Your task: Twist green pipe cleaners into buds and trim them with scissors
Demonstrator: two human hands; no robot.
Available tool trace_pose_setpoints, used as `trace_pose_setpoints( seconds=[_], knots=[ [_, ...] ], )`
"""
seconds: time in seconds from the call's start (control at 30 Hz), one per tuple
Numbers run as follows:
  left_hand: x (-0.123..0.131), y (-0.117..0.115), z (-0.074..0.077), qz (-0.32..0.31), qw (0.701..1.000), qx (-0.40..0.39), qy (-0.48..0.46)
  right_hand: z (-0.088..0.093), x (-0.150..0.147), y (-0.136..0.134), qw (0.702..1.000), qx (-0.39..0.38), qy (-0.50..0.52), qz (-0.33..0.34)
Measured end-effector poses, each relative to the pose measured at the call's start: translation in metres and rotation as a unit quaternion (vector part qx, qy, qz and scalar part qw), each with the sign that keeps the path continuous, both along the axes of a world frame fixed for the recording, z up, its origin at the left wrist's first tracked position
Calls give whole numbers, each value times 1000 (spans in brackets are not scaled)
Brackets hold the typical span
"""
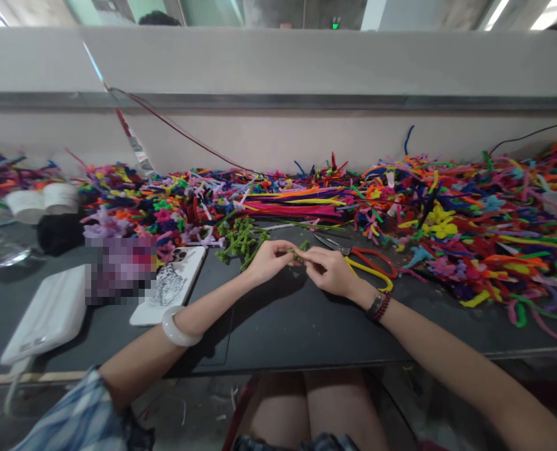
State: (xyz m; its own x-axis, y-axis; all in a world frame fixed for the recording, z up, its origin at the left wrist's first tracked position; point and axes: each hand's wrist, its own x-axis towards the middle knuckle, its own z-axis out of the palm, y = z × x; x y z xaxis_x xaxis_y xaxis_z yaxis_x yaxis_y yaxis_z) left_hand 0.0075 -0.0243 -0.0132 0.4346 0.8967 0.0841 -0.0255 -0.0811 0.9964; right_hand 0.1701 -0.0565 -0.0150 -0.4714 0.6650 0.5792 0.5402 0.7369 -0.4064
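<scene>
My left hand (269, 259) and my right hand (329, 270) meet over the dark table (269, 326), fingers pinched together on a short green pipe cleaner piece (301, 249) held between them. A small heap of green pipe cleaner pieces (240, 240) lies just behind my left hand. Scissors with red and yellow handles (367, 262) lie on the table right behind my right hand. A white bangle is on my left wrist, a dark bead bracelet on my right.
A long pile of many-coloured pipe cleaners (400, 213) runs along the back wall and spreads forward on the right. A phone with a drawn case (170, 285) and a white flat box (47, 316) lie left; white cups (43, 202) stand far left.
</scene>
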Motion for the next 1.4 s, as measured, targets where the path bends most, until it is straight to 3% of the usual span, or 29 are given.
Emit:
trace_pose_setpoints(
  seconds=[0.13,0.3,0.4,0.53,0.63,0.77,0.97,1.07,1.2,1.4],
  knots=[
    [-1,0,1,-6,998,-47,-47,1,1,4,999,-15,25,-43],
    [-3,3,0,-69,975,-147,-151,-2,5,11,998,1,23,-64],
    [-6,5,2,-112,946,-228,-200,-4,8,14,998,13,0,-57],
    [-12,8,9,-218,881,-345,-239,-4,12,16,997,28,-19,-63],
    [-15,7,12,-269,852,-368,-257,-6,12,18,997,32,-12,-64],
    [-15,5,13,-299,841,-363,-269,-8,11,20,998,28,7,-56],
    [-15,2,12,-314,849,-336,-262,-5,12,17,999,33,16,-25],
    [-15,2,10,-304,867,-309,-247,-1,11,14,998,43,7,-50],
    [-13,3,7,-247,906,-248,-238,4,9,10,992,51,49,-106],
    [-7,-1,5,-142,968,-109,-179,9,7,4,991,57,76,-97]
  ],
)
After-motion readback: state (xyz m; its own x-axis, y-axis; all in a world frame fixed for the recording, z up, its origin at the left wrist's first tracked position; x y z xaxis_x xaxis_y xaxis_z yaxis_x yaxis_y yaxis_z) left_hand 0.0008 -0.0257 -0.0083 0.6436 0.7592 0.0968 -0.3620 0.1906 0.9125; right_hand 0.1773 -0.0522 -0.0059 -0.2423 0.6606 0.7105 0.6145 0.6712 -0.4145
